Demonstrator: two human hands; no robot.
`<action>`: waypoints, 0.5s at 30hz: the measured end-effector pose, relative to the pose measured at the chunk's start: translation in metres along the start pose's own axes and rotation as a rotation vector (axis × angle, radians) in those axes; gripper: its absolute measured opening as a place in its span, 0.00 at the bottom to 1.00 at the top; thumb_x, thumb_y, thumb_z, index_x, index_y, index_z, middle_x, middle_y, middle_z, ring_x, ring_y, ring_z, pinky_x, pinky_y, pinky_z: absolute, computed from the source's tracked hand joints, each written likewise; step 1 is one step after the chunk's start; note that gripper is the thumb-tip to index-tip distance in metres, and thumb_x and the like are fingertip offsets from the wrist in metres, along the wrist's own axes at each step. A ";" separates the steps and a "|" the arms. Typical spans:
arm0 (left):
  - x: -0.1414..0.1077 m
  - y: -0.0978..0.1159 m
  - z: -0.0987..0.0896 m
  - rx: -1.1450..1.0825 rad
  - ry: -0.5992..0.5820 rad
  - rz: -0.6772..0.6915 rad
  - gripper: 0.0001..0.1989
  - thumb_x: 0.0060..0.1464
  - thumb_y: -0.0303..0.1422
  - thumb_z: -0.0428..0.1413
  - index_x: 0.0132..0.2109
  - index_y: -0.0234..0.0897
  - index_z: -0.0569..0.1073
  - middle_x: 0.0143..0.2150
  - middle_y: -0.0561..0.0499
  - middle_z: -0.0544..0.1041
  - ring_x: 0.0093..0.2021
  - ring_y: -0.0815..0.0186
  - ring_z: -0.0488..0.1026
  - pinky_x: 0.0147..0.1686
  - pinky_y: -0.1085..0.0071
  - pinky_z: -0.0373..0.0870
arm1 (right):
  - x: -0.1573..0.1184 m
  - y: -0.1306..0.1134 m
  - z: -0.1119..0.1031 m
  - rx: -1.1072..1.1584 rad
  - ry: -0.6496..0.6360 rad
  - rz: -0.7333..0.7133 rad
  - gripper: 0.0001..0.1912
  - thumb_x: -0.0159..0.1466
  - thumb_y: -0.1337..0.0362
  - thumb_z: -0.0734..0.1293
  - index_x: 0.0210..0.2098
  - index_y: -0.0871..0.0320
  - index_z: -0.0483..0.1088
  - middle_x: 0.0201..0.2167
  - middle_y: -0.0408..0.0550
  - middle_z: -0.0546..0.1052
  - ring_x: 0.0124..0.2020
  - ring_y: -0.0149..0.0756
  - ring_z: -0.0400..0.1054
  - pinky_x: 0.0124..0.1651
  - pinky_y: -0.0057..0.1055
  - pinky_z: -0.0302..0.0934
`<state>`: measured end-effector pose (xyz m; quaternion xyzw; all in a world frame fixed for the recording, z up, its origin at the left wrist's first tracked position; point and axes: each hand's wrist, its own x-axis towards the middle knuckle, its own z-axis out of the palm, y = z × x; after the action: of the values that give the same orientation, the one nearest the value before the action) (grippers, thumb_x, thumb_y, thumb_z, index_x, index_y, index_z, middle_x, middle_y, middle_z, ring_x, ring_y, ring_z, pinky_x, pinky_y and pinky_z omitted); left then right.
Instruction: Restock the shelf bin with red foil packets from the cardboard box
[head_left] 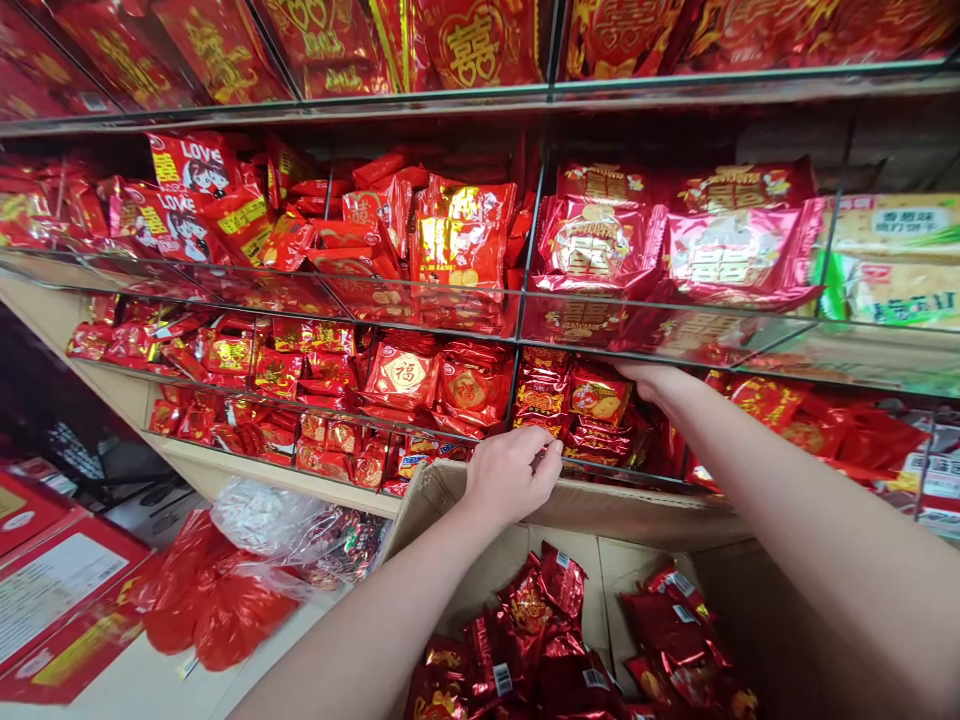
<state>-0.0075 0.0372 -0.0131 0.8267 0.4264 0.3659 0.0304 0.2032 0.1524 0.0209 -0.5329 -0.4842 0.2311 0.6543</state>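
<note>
My left hand (516, 472) is over the front lip of a low shelf compartment, its fingers curled closed beside red snack packets (541, 395). Whatever those fingers may hold is hidden. Reaching into the same compartment from the right is my right hand (649, 380), just under the shelf above. Its fingers are mostly out of sight behind shiny red-and-gold packets (600, 395). Below both arms stands an open cardboard box (600, 560), with loose dark-red wrapped packets (517, 640) lying in it.
Clear dividers and a clear front ledge (420, 310) edge the shelves. Pink-red packets (600, 240) fill the compartment above my hands. At lower left, red plastic bags (225, 600) and a clear bag (262, 515) lie beside red cartons (67, 590).
</note>
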 end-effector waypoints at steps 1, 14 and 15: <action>0.000 0.000 -0.001 -0.002 -0.004 0.000 0.12 0.55 0.35 0.43 0.31 0.39 0.70 0.27 0.55 0.73 0.28 0.70 0.69 0.28 0.75 0.60 | -0.001 -0.003 -0.001 -0.066 0.008 0.016 0.14 0.42 0.65 0.71 0.29 0.55 0.69 0.32 0.46 0.73 0.47 0.46 0.61 0.53 0.58 0.44; -0.001 0.005 0.002 -0.089 -0.017 -0.032 0.12 0.55 0.36 0.44 0.31 0.39 0.70 0.26 0.55 0.72 0.25 0.73 0.65 0.25 0.76 0.56 | -0.224 -0.020 -0.059 -0.922 -1.108 -0.433 0.14 0.58 0.64 0.59 0.43 0.56 0.69 0.36 0.54 0.73 0.39 0.43 0.66 0.43 0.42 0.60; -0.001 0.006 0.003 -0.085 -0.012 -0.027 0.12 0.55 0.36 0.44 0.31 0.38 0.70 0.26 0.55 0.72 0.25 0.73 0.65 0.25 0.76 0.56 | -0.234 -0.003 -0.055 -0.998 -1.148 -0.329 0.21 0.57 0.64 0.61 0.50 0.61 0.64 0.44 0.59 0.70 0.45 0.47 0.63 0.45 0.43 0.59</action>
<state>-0.0023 0.0333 -0.0137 0.8209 0.4213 0.3784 0.0731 0.1521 -0.0661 -0.0649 -0.4825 -0.8669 0.1252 0.0096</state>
